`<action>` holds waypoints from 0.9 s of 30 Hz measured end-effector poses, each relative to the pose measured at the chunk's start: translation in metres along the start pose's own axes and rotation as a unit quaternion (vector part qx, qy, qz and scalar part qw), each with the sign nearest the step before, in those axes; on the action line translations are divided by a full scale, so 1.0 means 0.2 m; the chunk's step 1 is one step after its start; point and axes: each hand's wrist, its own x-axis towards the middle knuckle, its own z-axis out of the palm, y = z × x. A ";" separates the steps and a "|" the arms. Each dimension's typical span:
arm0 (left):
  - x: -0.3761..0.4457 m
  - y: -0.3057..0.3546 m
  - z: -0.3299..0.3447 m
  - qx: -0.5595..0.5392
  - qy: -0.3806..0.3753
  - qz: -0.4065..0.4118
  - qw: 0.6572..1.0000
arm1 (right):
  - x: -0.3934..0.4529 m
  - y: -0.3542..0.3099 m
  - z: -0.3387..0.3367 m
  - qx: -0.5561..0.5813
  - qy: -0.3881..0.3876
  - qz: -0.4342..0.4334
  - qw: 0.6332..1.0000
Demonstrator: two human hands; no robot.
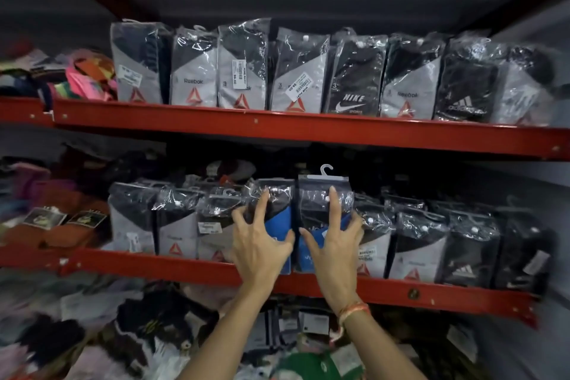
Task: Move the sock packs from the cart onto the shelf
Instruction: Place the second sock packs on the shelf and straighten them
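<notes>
Straight ahead, two red metal shelves are seen, both lined with upright sock packs in crinkled clear plastic. On the lower red metal shelf (185, 265), two black-and-blue sock packs stand side by side, touching — the left blue-and-black pack (279, 210) and the right blue-and-black pack with a white hanger hook (320, 194). Each is pressed from the front by a spread hand: the left hand (262, 244) is laid on the left pack, the right hand (334, 241) on the right pack, fingers splayed and curled against the plastic rather than closed around it. An orange thread band (354, 310) is worn on the right wrist. Grey-and-black sock packs (175, 225) flank them on both sides. The upper red metal shelf (277, 126) carries a similar row — grey packs, a black Nike pack (353, 83) among them.
</notes>
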 end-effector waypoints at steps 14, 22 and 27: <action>0.04 -0.08 0.18 0.098 -0.096 0.038 0.990 | -0.02 0.14 0.17 -0.067 -0.081 0.029 0.994; 0.07 -0.06 0.01 0.221 -0.066 0.190 0.954 | 0.11 0.06 0.03 -0.283 -0.061 -0.186 0.939; 0.20 -0.13 0.07 0.307 -0.132 0.282 0.899 | 0.23 0.09 0.00 -0.333 -0.199 -0.153 0.909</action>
